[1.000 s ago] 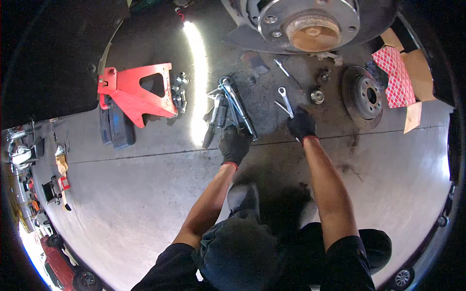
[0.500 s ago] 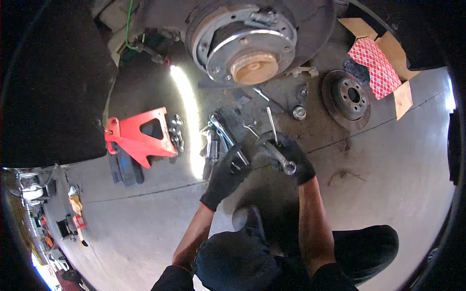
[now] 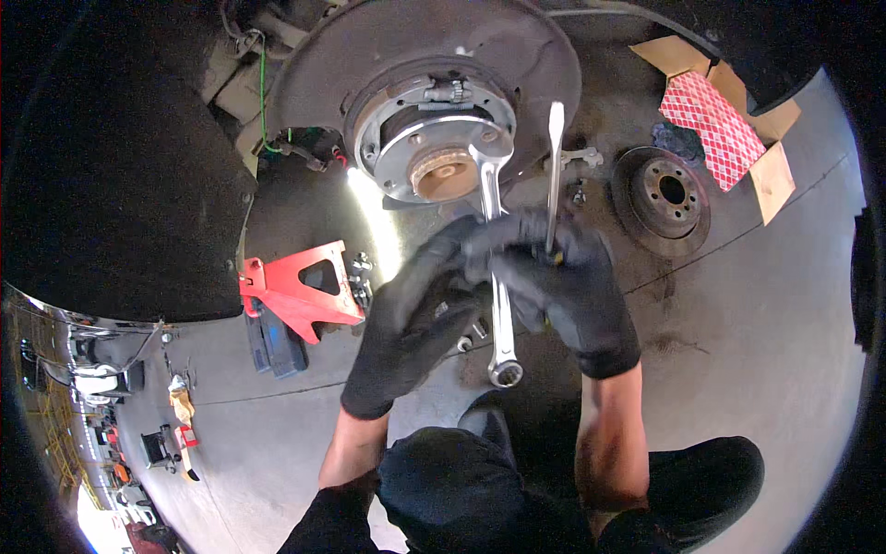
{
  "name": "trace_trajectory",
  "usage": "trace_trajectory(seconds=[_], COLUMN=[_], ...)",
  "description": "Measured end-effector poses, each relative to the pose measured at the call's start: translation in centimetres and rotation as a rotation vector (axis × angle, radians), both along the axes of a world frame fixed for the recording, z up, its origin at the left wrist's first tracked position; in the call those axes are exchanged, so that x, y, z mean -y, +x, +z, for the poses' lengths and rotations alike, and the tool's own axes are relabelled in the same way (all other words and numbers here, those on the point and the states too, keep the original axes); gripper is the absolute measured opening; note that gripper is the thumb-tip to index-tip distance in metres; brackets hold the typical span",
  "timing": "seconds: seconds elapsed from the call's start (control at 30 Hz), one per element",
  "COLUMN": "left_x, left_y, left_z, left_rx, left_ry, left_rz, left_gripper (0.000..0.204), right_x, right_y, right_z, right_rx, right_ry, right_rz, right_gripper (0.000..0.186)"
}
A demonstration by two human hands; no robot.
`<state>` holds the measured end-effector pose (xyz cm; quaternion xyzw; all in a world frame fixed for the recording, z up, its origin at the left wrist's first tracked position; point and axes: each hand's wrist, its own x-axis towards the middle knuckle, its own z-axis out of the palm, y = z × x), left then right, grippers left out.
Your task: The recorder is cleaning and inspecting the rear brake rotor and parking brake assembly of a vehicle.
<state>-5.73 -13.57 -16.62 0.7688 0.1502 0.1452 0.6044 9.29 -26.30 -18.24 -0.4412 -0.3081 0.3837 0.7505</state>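
Observation:
My right hand (image 3: pixel 574 300), in a black glove, is closed round a long chrome combination wrench (image 3: pixel 501 323) and a flathead screwdriver (image 3: pixel 555 175). The wrench's open end points up, in front of the wheel hub (image 3: pixel 392 166); its ring end hangs below my fingers. The screwdriver's blade stands upright to the right of it, its handle mostly inside the glove. My left hand (image 3: pixel 406 319), gloved too, is beside the wrench shaft, fingers curved with a gap between them and the thumb. Its fingertips are slightly blurred. Small chrome pieces (image 3: pixel 466 342) show below my hands.
A red jack stand (image 3: pixel 305 284) is on the left, hardware beside it. A brake disc (image 3: pixel 628 198) lies on the floor at right, near an open cardboard box (image 3: pixel 780 180) with red-patterned wrapping. A dark splash shield (image 3: pixel 314 83) surrounds the hub, and a work light (image 3: pixel 374 217) glows below it.
Both hands have risen toward the hub. The wrench has swung from slanted to nearly upright in my right hand. My left hand has come away from the tools on the floor.

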Motion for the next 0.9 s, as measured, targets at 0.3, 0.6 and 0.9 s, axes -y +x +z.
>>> trace_trajectory(seconds=[0.3,0.6,0.9], left_x=[4.4,3.6,0.1], left_y=[-1.5,2.7,6.6], left_z=[8.1,10.9,10.2], left_rx=[-0.008,0.026,0.434], left_ry=[1.063,1.594,0.897], left_rz=[0.092,0.160,0.048], left_gripper=[0.084,0.046,0.021], right_x=[-4.7,-6.8,-3.3], right_y=[1.5,3.2,6.6], right_z=[3.7,2.4,0.5], right_rx=[-0.319,-0.319,-0.330], right_ry=[0.101,0.261,0.051], right_rz=[-0.067,0.053,0.051], right_gripper=[0.019,0.020,0.036])
